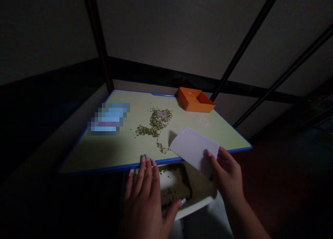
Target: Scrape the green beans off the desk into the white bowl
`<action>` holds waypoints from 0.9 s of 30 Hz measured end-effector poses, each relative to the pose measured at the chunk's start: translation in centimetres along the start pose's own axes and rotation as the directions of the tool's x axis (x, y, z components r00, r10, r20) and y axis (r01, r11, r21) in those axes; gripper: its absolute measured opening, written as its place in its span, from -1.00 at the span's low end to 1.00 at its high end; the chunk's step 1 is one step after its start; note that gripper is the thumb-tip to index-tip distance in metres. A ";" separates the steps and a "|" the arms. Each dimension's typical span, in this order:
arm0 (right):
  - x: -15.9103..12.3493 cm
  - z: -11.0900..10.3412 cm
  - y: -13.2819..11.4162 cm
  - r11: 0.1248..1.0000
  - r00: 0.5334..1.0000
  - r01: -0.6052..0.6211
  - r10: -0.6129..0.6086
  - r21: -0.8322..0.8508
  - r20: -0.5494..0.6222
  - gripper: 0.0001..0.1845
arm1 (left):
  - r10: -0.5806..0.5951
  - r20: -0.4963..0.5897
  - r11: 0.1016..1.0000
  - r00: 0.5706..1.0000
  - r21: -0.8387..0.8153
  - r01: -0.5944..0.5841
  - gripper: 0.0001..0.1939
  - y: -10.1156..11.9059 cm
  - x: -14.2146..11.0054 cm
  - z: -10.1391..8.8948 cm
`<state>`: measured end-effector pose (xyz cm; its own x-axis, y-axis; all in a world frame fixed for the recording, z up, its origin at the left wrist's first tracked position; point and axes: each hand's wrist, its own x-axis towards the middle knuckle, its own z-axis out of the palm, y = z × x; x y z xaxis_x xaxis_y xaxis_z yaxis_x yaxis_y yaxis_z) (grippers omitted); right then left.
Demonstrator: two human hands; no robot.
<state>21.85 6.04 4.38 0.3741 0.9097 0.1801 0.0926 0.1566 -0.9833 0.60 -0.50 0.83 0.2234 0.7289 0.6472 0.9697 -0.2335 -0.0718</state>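
My right hand (229, 173) pinches a white card (196, 147), thumb on top, and holds it tilted over the table's front edge. By the card's left corner lies a thin trail of small green seeds or beans (161, 147). Farther back, a larger green pile (157, 119) has pale grains mixed in. With fingers stretched out and fingertips at the blue front edge, my left hand (147, 197) holds nothing. Below the edge, partly hidden by my left hand, a pale tray (201, 201) has more green bits inside, mostly along its edges.
An orange open box (199, 107) stands at the back right of the pale table (96, 152). In front of it is a thin scatter of whitish grains (201, 120). A blurred-out blue item (109, 117) lies at the left. Dark-framed panels rise behind the table.
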 end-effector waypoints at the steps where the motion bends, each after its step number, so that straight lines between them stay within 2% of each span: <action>1: 0.0 0.0 0.1 1.000 1.000 -0.009 0.009 0.003 0.007 -0.57 | 0.009 -0.003 1.000 1.000 0.009 -0.009 -0.14 -0.1 0.0 0.0; 8: -0.2 -0.1 -0.4 0.999 0.999 -0.046 0.046 -0.009 0.007 -0.53 | 0.038 -0.043 0.999 0.998 0.039 -0.037 -0.10 -0.3 0.0 0.0; 15: -0.2 -0.3 -0.8 0.999 1.000 -0.013 0.012 -0.029 -0.020 -0.55 | 0.038 -0.028 0.999 0.999 0.027 -0.037 -0.06 -0.5 -0.2 0.5; 21: -0.3 -0.8 -0.7 0.998 0.997 -0.045 0.043 -0.036 -0.069 -0.46 | 0.028 0.047 0.999 0.999 0.021 -0.029 0.03 -0.6 -0.7 0.5; 27: -0.2 -0.8 -0.5 0.998 0.997 -0.064 0.065 0.011 -0.038 -0.49 | 0.019 0.026 1.000 0.999 0.003 -0.019 0.01 -0.5 -0.7 0.5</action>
<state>22.42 5.44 4.89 0.4143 0.9026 0.1170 0.0581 0.1020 -0.9931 -0.02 -0.54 0.00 0.2442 0.7406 0.6260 0.9656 -0.2455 -0.0862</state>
